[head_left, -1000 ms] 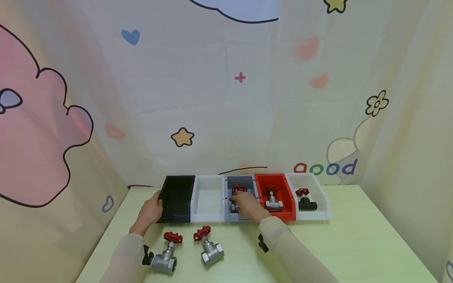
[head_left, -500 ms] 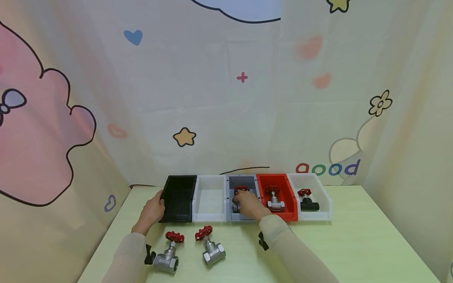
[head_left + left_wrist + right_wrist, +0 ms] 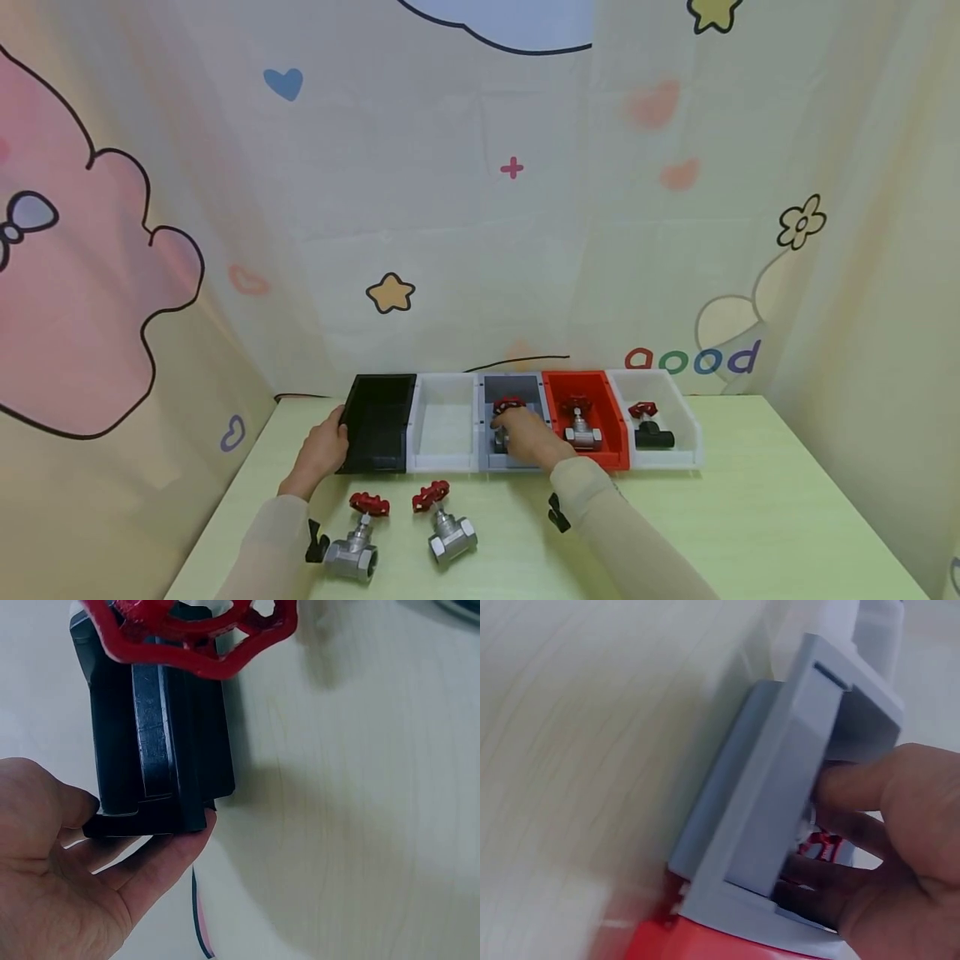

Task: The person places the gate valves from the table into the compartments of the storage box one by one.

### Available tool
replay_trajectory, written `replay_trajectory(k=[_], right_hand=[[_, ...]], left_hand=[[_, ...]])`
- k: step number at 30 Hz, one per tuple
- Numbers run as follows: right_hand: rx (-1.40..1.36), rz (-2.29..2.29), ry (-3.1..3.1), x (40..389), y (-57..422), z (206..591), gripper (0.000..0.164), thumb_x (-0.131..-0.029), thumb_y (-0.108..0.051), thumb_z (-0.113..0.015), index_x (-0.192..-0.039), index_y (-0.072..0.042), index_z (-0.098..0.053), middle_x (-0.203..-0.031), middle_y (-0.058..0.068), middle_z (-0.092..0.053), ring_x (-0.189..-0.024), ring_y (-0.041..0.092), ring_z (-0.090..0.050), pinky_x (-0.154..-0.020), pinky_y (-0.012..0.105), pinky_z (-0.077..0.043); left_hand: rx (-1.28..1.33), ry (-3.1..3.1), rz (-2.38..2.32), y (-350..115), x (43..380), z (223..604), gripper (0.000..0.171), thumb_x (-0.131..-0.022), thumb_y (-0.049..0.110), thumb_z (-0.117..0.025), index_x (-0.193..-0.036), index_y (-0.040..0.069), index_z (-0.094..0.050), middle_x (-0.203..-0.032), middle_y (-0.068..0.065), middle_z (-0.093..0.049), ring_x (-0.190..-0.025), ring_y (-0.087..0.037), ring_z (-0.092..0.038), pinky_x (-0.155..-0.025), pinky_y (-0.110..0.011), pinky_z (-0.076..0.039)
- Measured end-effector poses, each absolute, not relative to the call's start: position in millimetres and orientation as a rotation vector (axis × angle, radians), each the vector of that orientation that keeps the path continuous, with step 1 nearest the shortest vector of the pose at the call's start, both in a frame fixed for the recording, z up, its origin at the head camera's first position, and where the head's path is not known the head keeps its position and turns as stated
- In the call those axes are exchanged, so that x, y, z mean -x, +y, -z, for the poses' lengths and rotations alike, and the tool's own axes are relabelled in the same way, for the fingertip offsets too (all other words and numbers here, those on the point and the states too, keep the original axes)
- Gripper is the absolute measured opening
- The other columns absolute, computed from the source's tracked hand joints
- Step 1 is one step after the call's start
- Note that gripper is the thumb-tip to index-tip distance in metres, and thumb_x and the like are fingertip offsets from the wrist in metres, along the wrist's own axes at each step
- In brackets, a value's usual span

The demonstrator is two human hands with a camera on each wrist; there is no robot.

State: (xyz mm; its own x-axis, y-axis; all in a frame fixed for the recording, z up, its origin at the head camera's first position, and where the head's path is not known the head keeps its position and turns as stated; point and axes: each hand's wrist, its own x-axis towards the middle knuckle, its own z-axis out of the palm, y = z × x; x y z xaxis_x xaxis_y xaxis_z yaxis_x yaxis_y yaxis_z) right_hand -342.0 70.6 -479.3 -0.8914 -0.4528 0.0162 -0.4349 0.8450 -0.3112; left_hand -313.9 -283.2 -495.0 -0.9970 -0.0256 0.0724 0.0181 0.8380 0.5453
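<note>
Thumb and fingers of the left hand (image 3: 322, 446) gripped the outer side of a black bin (image 3: 377, 421) at the row's left end. A metal valve (image 3: 352, 554) lay in front of it on the table (image 3: 750, 508), red wheel toward the bins. Next came a white bin (image 3: 446, 421), then a second valve (image 3: 452, 537) lying nearer the person. The right hand (image 3: 527, 437) reached into the grey bin (image 3: 525, 385), fingers curled about the red-wheeled valve inside (image 3: 509, 404), contact partly hidden. A red bin (image 3: 619, 433) held another valve (image 3: 582, 435), and the end white bin (image 3: 691, 429) held a black-bodied one (image 3: 654, 436).
</note>
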Motion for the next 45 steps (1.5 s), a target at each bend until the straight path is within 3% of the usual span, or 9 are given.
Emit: replay_trajectory(k=[6, 9, 13, 19, 25, 31, 33, 40, 45], right_hand=[[0.723, 0.434, 2.948, 337.3, 71.9, 468.9, 0.039, -0.089, -0.009, -0.07, -0.128, -0.01, -0.066, -0.13, 0.008, -0.065, -0.121, 0.027, -0.06, -0.104, 0.045, -0.048], [0.739, 0.435, 2.962, 335.1, 73.1, 465.8, 0.039, -0.09, -0.014, -0.07, -0.129, -0.013, -0.065, -0.133, 0.007, -0.063, -0.122, 0.027, -0.059, -0.105, 0.045, -0.047], [0.801, 0.433, 3.007, 333.5, 75.1, 462.8, 0.039, -0.092, -0.02, -0.069, -0.13, -0.015, -0.066, -0.135, 0.006, -0.062, -0.123, 0.026, -0.058, -0.106, 0.045, -0.046], [0.911, 0.382, 3.086, 330.7, 77.7, 459.5, 0.043, -0.092, -0.025, -0.069, -0.133, -0.017, -0.063, -0.14, 0.007, -0.058, -0.128, 0.027, -0.055, -0.108, 0.046, -0.044], [0.958, 0.377, 3.116, 322.7, 79.9, 452.3, 0.046, -0.09, -0.026, -0.071, -0.135, -0.019, -0.062, -0.14, 0.006, -0.058, -0.13, 0.028, -0.053, -0.109, 0.048, -0.043], [0.932, 0.392, 3.164, 317.5, 90.1, 444.0, 0.046, -0.091, -0.028, -0.07, -0.135, -0.022, -0.061, -0.139, 0.004, -0.058, -0.129, 0.026, -0.053, -0.108, 0.047, -0.043], [0.909, 0.388, 3.182, 317.8, 94.6, 443.5, 0.047, -0.09, -0.028, -0.07, -0.136, -0.023, -0.06, -0.139, 0.004, -0.058, -0.129, 0.026, -0.054, -0.107, 0.047, -0.044], [0.861, 0.401, 3.188, 320.2, 112.3, 444.1, 0.05, -0.089, -0.027, -0.072, -0.137, -0.022, -0.059, -0.14, 0.004, -0.058, -0.128, 0.027, -0.054, -0.107, 0.048, -0.045], [0.805, 0.449, 3.181, 320.5, 124.5, 440.3, 0.05, -0.088, -0.025, -0.072, -0.137, -0.021, -0.06, -0.14, 0.006, -0.057, -0.13, 0.029, -0.052, -0.11, 0.052, -0.039]], left_hand=[[-0.026, -2.951, 0.893, -284.5, 313.9, 495.9, 0.051, -0.105, 0.013, -0.034, -0.152, -0.007, -0.024, -0.081, -0.02, -0.065, -0.057, -0.022, -0.057, -0.065, -0.042, -0.049], [-0.01, -2.943, 0.874, -284.7, 314.1, 496.5, 0.051, -0.104, 0.012, -0.035, -0.151, -0.008, -0.025, -0.105, -0.031, -0.066, -0.076, -0.035, -0.066, -0.073, -0.05, -0.052], [0.005, -2.94, 0.852, -283.4, 313.1, 495.1, 0.051, -0.104, 0.011, -0.035, -0.15, -0.009, -0.026, -0.133, -0.038, -0.053, -0.107, -0.049, -0.061, -0.088, -0.059, -0.05], [0.007, -2.937, 0.866, -283.9, 313.6, 494.9, 0.051, -0.104, 0.011, -0.035, -0.15, -0.009, -0.025, -0.123, -0.037, -0.059, -0.091, -0.043, -0.067, -0.082, -0.056, -0.052], [0.017, -2.912, 0.848, -282.9, 313.3, 496.5, 0.05, -0.105, 0.011, -0.034, -0.149, -0.01, -0.027, -0.129, -0.037, -0.055, -0.102, -0.048, -0.063, -0.085, -0.057, -0.051], [0.016, -2.945, 0.881, -285.0, 314.6, 494.9, 0.052, -0.104, 0.011, -0.035, -0.15, -0.009, -0.024, -0.115, -0.035, -0.062, -0.072, -0.03, -0.065, -0.068, -0.047, -0.052], [0.014, -2.945, 0.883, -285.1, 314.6, 493.9, 0.052, -0.104, 0.012, -0.035, -0.15, -0.009, -0.024, -0.114, -0.036, -0.062, -0.071, -0.028, -0.065, -0.068, -0.046, -0.051], [-0.002, -2.956, 0.863, -284.6, 312.8, 493.7, 0.052, -0.104, 0.013, -0.034, -0.151, -0.009, -0.024, -0.133, -0.038, -0.052, -0.107, -0.049, -0.061, -0.088, -0.058, -0.05], [-0.003, -2.956, 0.868, -283.4, 314.0, 492.6, 0.052, -0.105, 0.014, -0.033, -0.151, -0.008, -0.024, -0.136, -0.038, -0.05, -0.113, -0.052, -0.057, -0.092, -0.061, -0.048]])
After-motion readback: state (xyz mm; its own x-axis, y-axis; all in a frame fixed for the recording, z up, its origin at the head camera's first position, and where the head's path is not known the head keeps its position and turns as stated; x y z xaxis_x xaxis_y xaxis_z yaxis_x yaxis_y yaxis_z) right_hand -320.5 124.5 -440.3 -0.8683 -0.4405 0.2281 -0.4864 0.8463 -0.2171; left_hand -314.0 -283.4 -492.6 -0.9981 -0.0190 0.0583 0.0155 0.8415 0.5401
